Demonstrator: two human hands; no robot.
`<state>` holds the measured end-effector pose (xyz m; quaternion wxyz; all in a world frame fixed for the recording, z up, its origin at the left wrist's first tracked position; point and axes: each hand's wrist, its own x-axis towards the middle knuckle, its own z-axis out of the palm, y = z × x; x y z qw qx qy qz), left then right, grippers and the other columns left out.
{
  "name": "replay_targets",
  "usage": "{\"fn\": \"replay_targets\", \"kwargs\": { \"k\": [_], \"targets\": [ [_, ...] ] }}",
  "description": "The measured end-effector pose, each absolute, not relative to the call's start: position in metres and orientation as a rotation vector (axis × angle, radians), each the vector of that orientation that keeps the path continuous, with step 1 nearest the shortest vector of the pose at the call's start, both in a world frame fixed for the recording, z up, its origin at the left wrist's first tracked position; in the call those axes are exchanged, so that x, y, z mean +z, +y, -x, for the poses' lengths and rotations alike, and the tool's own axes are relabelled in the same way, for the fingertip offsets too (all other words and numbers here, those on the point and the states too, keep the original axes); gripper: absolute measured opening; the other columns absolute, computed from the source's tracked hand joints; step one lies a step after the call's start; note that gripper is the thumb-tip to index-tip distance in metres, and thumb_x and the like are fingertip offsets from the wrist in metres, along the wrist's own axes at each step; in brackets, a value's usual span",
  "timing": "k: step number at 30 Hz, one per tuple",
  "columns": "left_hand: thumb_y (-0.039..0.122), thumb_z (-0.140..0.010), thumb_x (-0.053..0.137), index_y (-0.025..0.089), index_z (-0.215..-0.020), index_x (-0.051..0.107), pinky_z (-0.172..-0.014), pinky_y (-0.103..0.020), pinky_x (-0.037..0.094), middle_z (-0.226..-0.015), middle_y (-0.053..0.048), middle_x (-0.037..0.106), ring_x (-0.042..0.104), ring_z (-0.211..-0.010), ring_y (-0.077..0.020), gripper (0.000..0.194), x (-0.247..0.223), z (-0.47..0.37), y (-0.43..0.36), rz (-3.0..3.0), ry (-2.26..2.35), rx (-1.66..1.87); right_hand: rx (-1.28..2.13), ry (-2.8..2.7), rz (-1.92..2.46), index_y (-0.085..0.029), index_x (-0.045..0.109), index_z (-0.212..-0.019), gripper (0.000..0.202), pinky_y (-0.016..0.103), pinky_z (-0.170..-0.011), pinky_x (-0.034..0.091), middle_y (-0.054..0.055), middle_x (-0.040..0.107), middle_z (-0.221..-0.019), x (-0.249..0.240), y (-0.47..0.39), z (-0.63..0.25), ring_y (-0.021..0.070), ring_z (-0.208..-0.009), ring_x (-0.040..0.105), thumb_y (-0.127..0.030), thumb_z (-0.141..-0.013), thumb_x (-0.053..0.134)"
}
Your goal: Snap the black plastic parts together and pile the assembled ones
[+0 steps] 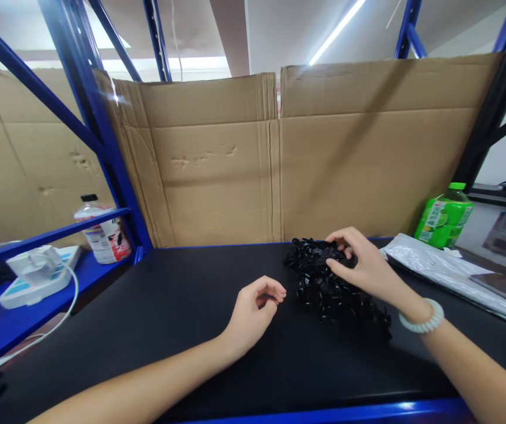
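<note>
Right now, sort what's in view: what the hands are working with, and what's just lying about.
In use:
- pile of black pieces, right hand at it
- left hand, beside it
- black tabletop

Lying about:
- green bottle
- dark-capped bottle
- power strip
- plastic packaging

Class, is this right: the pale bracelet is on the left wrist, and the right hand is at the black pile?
Wrong wrist: the head view shows the pale bracelet on the right wrist. The right hand is indeed at the black pile.
</note>
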<state>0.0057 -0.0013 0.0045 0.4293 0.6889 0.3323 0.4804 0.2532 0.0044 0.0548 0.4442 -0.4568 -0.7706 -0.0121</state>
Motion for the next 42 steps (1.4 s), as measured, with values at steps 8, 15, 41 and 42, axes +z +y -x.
{"fn": "replay_targets", "kwargs": {
  "k": [8,15,41,42],
  "targets": [
    [0.001,-0.06,0.042,0.015,-0.074,0.064,-0.068,-0.027,0.048,-0.074,-0.003,0.064,0.06,-0.071,-0.0151,0.029,-0.005,-0.008,0.003,-1.795,0.839,1.153,0.001,-1.767,1.277,-0.02,0.058,-0.1,0.029,0.036,-0.07,0.048,0.009,0.064,-0.097,0.054,0.034,-0.301,0.0247,-0.089,0.061,-0.033,-0.074,0.061],
    [0.004,-0.067,0.045,0.016,-0.074,0.064,-0.068,-0.027,0.046,-0.073,-0.002,0.064,0.06,-0.071,-0.0159,0.024,-0.003,-0.009,-0.004,-1.864,0.838,1.139,0.147,-1.881,1.291,-0.02,0.065,-0.094,0.022,0.039,-0.081,0.049,0.007,0.07,-0.096,0.048,0.044,-0.305,0.0235,-0.092,0.064,-0.029,-0.074,0.063],
    [0.01,-0.074,0.05,0.017,-0.077,0.064,-0.07,-0.029,0.051,-0.077,-0.004,0.065,0.063,-0.075,-0.0181,0.016,-0.001,-0.006,-0.009,-1.916,0.856,1.068,0.27,-1.448,1.305,-0.017,0.062,-0.065,0.035,0.029,-0.065,0.052,0.004,0.066,-0.07,0.034,0.066,-0.338,0.0164,-0.068,0.063,-0.035,-0.091,0.047],
    [0.009,-0.074,0.05,0.017,-0.078,0.064,-0.071,-0.029,0.051,-0.078,-0.005,0.065,0.063,-0.076,-0.0184,0.017,-0.001,-0.006,-0.008,-1.898,0.855,1.074,0.247,-1.456,1.327,-0.016,0.063,-0.071,0.031,0.03,-0.067,0.053,0.003,0.066,-0.075,0.031,0.066,-0.34,0.0157,-0.07,0.063,-0.035,-0.092,0.049]
  ]
}}
